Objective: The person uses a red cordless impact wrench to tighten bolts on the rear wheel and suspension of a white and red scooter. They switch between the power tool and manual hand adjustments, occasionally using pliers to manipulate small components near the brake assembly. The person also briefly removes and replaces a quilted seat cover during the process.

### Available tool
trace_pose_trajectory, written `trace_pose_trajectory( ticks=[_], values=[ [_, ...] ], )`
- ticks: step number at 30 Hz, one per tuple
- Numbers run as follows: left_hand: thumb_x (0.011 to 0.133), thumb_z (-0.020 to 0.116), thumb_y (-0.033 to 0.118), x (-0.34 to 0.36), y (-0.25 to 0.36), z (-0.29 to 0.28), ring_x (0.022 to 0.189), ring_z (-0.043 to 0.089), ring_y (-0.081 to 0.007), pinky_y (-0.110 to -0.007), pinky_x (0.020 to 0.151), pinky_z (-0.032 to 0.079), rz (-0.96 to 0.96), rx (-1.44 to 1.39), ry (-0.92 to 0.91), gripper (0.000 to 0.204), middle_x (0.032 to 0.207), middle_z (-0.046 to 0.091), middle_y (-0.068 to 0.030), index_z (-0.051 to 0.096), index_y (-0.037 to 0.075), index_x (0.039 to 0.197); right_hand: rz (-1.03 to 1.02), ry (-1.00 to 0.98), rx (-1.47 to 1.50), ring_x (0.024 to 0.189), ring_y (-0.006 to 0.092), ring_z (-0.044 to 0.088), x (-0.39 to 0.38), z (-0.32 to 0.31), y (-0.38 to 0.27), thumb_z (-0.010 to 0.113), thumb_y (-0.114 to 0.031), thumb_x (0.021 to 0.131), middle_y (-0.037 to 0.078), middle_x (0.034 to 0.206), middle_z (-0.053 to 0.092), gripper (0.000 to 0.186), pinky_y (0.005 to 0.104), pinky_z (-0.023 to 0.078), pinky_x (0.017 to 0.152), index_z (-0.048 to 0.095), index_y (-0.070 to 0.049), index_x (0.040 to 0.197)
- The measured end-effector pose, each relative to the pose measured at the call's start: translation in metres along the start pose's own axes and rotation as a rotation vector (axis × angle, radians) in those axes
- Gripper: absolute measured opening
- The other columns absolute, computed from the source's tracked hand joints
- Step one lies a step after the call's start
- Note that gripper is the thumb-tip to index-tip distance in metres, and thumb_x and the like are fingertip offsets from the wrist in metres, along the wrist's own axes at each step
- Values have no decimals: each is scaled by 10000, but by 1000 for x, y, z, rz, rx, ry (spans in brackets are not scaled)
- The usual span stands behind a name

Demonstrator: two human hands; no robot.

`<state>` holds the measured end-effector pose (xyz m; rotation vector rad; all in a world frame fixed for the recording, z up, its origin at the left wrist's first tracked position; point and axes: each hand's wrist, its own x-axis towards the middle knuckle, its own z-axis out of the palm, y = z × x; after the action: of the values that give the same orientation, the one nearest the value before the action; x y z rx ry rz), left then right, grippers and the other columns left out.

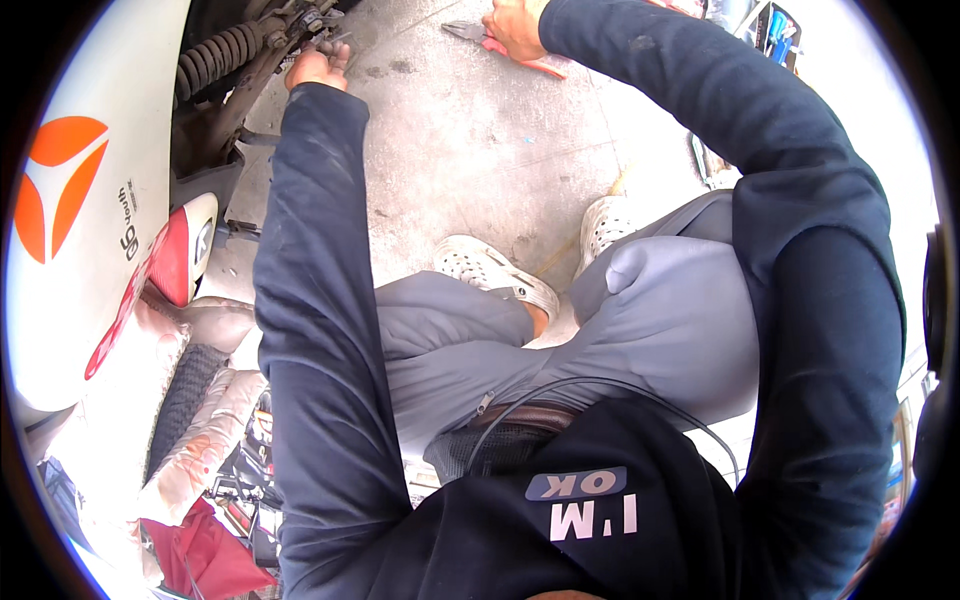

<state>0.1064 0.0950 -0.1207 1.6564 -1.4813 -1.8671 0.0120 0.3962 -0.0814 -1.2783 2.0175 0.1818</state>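
Observation:
At the top of the view, my right hand (515, 28) is closed around a pair of pliers (466, 32) with grey jaws and red handles. The jaws point left, over the concrete floor. My left hand (318, 70) reaches up beside the metal linkage (308, 24) of a scooter, near its coil spring (222, 58). Its fingers are curled in by the metal parts; whatever they grip is too small to name. A gap of floor separates the pliers from my left hand.
The scooter's white body panel (90, 210) and red tail light (172, 262) stand along the left. Behind them lie a red cloth (205, 550) and mixed clutter. A holder with blue-handled tools (778, 35) is at upper right. My white clogs (495, 270) rest on the floor.

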Motion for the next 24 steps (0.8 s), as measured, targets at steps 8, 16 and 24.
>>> trace_pose_trajectory(
  ticks=[8,16,24],
  values=[
    [1074,396,326,-8,5,14,671,700,-289,-351,563,598,-20,306,103,436,841,691,-178,550,-78,1018,125,208,-134,1348,573,367,1,33,22,407,-559,959,288,1526,350,714,650,381,1038,420,-78,1486],
    [1056,451,279,7,2,13,682,669,-258,-375,560,581,-28,-13,125,343,802,684,-122,537,-14,1211,137,229,-112,1311,610,392,-8,31,20,432,-573,942,298,1544,312,760,620,450,982,377,-71,1511],
    [997,472,108,57,9,19,659,566,-238,-390,565,476,-401,-503,152,153,820,618,-104,615,58,980,112,203,-166,1376,575,333,-16,34,27,477,-570,923,258,1586,266,787,610,431,1017,330,-109,1543]
  ],
)
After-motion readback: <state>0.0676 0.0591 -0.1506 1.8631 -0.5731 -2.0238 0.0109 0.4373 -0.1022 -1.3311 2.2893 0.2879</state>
